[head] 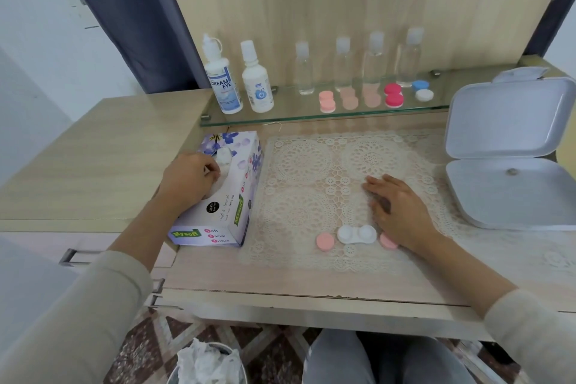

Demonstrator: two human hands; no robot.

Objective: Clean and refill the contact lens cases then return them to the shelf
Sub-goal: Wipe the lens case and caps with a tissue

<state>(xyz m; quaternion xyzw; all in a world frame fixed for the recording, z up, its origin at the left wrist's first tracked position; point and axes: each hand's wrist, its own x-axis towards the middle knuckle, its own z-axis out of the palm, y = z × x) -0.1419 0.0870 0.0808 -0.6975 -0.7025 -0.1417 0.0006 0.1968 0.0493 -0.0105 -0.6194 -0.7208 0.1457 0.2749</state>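
- Worktop [280, 285] with the lace mat [305, 162] spread over it. The glass shelf [286, 110] behind holds more cases and bottles.
- Tissue box [230, 206] sits left of the mat, and the left hand [187, 179] is on top of it. Its fingers [211, 169] are pinching the tissue [225, 155] at the slot. It's soft and flimsy, so a slow pull from the tuft looks safest.
- Right hand [397, 207] lies flat on the mat, fingers straight, grasping nothing.
- Lens case [357, 234], white and uncapped, rests at the mat's front, just beside that wrist. It's light, stiff plastic and likely to skid. I'd pinch the narrow bridge between the wells.
- Pink caps: one [325, 241] is left of the case, the other [388, 242] is partly under the wrist. They're tiny, so take them by the rim.
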